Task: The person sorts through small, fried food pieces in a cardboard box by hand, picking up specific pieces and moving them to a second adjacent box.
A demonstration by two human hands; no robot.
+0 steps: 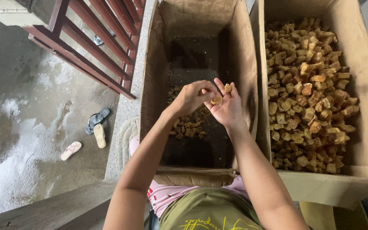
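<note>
A wet concrete floor (30, 127) is filling the left of the frame, with dark sandals (96, 119) and two pale flip-flops (71, 150) lying on it. Two cardboard boxes (243, 64) are sitting upper right.

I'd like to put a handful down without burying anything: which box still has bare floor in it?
The left box does: its dark bottom shows bare at the far end and again near the front wall, with only a small pile of brown chunks under the hands. The right box is crowded nearly wall to wall with chunks.
</note>
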